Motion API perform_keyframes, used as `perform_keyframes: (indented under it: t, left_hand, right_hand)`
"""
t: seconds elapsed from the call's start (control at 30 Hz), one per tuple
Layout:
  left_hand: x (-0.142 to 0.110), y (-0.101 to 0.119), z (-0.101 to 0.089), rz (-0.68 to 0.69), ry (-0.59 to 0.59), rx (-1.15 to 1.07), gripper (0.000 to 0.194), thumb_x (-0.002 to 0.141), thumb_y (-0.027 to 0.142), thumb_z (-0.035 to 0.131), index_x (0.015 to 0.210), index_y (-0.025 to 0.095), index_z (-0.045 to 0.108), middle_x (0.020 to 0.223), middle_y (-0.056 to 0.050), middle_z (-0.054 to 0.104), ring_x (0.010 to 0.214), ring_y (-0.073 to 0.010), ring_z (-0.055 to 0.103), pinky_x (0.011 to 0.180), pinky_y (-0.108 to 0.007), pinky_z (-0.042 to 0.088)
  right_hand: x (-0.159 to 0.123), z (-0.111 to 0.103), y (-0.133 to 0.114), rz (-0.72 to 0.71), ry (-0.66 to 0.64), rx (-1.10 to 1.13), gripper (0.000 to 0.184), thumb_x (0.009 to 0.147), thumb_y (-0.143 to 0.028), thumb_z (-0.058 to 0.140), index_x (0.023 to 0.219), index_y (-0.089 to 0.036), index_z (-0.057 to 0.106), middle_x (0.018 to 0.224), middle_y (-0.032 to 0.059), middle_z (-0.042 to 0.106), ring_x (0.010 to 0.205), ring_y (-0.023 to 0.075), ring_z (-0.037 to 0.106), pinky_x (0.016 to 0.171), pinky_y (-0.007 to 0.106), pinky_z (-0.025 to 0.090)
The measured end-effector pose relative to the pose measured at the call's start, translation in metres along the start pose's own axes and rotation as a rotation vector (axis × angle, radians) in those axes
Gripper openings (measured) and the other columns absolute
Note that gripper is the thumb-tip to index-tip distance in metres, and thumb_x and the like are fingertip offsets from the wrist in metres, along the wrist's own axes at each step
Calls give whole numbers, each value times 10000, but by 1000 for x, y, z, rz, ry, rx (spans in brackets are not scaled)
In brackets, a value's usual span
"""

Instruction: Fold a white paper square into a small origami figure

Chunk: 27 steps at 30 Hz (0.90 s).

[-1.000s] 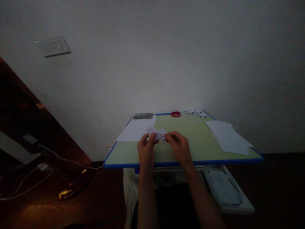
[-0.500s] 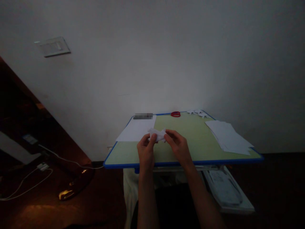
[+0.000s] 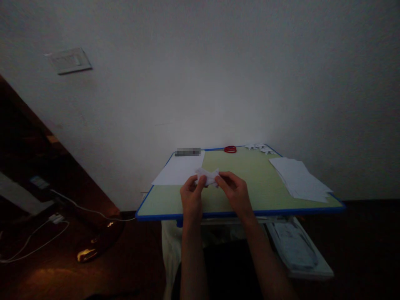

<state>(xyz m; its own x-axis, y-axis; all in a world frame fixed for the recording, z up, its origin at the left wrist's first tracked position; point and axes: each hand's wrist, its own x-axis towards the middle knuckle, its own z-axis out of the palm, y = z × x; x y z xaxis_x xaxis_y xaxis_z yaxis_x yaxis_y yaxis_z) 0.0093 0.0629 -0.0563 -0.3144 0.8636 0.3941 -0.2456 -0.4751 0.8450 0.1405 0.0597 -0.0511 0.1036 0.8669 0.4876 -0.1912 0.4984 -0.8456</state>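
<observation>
A small piece of folded white paper [image 3: 208, 176] with pointed corners is held over the front half of the green table. My left hand [image 3: 192, 193] pinches its left side, thumb on top. On the right side, my right hand [image 3: 233, 190] grips it between thumb and fingers. Parts of the paper are hidden behind the fingertips, and its finer folds are too dim to make out.
The table [image 3: 250, 179] has a blue edge. A white sheet [image 3: 178, 168] lies left, below a blurred dark strip [image 3: 187, 152]. Red-handled scissors [image 3: 230, 149] and several folded white paper pieces [image 3: 261, 148] lie at the back. A paper stack [image 3: 298, 179] sits right.
The folded paper has shifted very slightly to the right and turned a little in my fingers. Both hands keep hold of it; the other things stay where they were.
</observation>
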Motion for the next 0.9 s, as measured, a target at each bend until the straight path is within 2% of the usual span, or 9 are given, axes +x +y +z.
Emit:
perform_keyframes:
  t: [0.2,0.5,0.9]
  left_hand:
    - [-1,-1,-1,1,-8,44,294,745,430,863,863,171,788,713,-5,702,659,-123,602,661,-224,458]
    - [-2,3,3,-13,-12,-21,263,741,398,863,839,170,779,719,-2,688,678,-125,596,685,-232,469]
    - [-1,0,1,-2,-28,-25,313,750,460,857,823,169,767,697,2,675,671,-118,593,674,-227,477]
  right_hand:
    - [-1,0,-1,-21,-55,8,253,869,-422,718,1015,-216,730,1009,68,791,887,228,737,782,341,604]
    - [-1,0,-6,-35,-61,-47,225,863,-434,729,838,-210,716,788,13,706,738,187,666,706,295,552]
    - [0,-2,2,-53,-42,-34,173,854,-386,766,862,-214,776,800,8,717,717,164,659,676,274,544]
